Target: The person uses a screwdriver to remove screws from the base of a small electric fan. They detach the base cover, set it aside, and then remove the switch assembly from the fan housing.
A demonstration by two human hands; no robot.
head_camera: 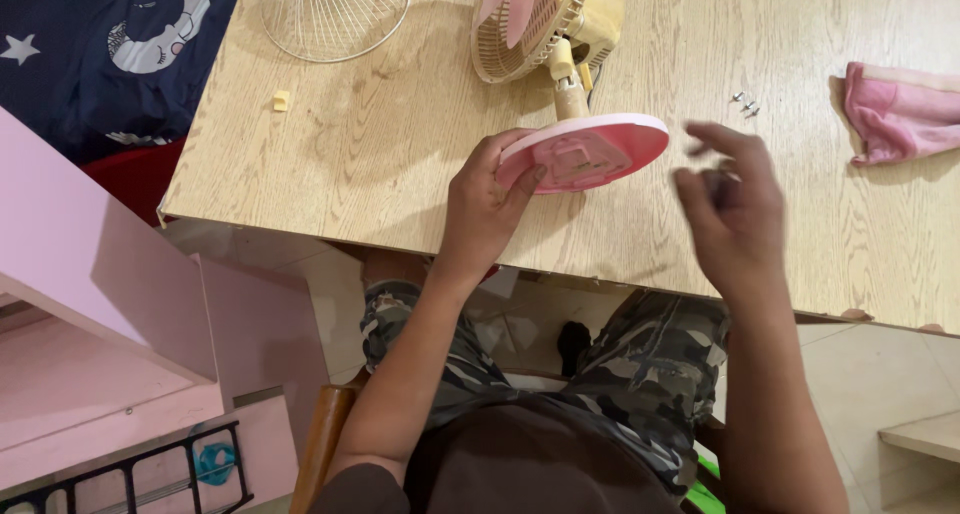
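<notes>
A small table fan lies tipped over on the wooden table [330, 164], its round pink base [590, 152] turned toward me with the underside showing. My left hand [485, 209] grips the left edge of that base. The beige neck [570, 94] leads up to the beige cage and pink blades [530, 19] at the table's far side. To the right of the base, my right hand [730, 209] hovers above the table, blurred, fingers loosely curled; whether it pinches something small I cannot tell.
A loose wire fan grille [335, 14] lies at the far left of the table, a small yellow piece [281, 101] near it. Small metal screws [746, 101] and a pink cloth [900, 109] sit at the right. Pink furniture [90, 304] stands left of my chair.
</notes>
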